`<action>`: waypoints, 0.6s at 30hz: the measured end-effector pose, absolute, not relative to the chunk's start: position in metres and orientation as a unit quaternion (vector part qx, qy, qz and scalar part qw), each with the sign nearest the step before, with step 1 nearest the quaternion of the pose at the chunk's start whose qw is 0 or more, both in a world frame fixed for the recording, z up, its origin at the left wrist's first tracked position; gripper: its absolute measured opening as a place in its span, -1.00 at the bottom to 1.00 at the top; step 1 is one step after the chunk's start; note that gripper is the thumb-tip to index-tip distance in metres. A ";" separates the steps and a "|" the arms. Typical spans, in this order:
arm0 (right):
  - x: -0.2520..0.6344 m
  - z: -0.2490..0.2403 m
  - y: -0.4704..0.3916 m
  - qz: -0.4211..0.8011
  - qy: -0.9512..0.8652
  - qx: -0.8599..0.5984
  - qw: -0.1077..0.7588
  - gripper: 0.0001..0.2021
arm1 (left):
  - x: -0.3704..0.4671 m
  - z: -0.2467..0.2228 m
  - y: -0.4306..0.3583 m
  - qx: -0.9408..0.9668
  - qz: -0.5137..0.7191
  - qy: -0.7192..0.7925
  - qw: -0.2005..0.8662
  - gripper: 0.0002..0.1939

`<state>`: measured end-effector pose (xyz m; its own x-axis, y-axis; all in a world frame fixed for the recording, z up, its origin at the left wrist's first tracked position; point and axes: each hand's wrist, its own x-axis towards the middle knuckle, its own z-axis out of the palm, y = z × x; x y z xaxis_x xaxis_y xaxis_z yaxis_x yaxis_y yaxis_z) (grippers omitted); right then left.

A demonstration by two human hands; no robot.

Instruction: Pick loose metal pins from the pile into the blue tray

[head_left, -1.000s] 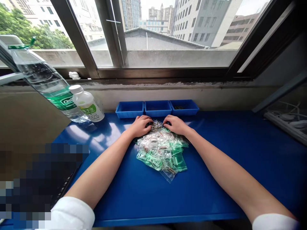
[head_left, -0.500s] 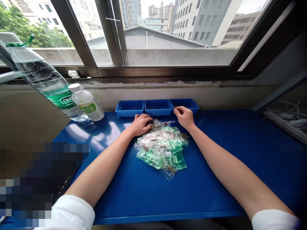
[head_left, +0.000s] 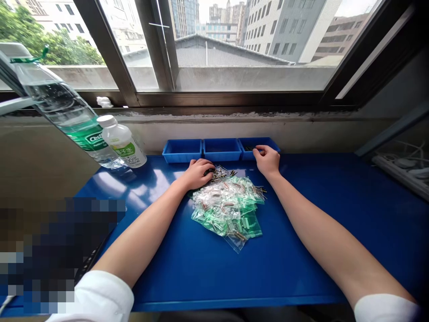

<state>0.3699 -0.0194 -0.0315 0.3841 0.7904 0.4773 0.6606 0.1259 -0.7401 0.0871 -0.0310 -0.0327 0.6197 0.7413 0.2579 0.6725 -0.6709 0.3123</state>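
Thin dark and brass-coloured pins (head_left: 219, 173) lie loose at the far end of a heap of small clear and green plastic bags (head_left: 228, 205). My left hand (head_left: 198, 173) rests at the left of these pins, fingers bent over something dark that I cannot make out. At the right blue bin (head_left: 272, 144), my right hand (head_left: 268, 161) hangs over the front wall with thumb and fingertips drawn together. Dark thin pieces (head_left: 248, 148) show inside that bin beside the fingertips. Whether the fingers still hold any is too small to tell.
Left of it stand a middle bin (head_left: 221, 156) and a left bin (head_left: 183, 158). A large water bottle (head_left: 63, 109) and a smaller white-capped bottle (head_left: 124, 145) are at the back left. Behind is the window ledge (head_left: 231, 99); cables (head_left: 407, 161) lie far right.
My right hand has moved a little to the right along the right bin, and dark pieces now show more clearly inside it. My left hand has stayed by the pins.
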 end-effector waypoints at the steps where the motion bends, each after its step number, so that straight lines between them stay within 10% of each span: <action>1: 0.366 -0.031 -0.022 0.069 -0.564 -0.643 0.513 -0.68 | 0.087 -0.032 -0.031 0.895 0.185 0.395 0.093 -0.67; 18: 0.309 -0.019 -0.050 0.226 -0.822 -0.445 0.275 -0.86 | 0.088 -0.034 -0.030 0.892 0.187 0.400 0.097 -0.67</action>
<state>0.3087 -0.0497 -0.0194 -0.4527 0.8557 0.2507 0.6078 0.5019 -0.6154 0.0883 -0.0304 -0.0337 0.6107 0.7495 0.2556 0.6768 -0.6616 0.3228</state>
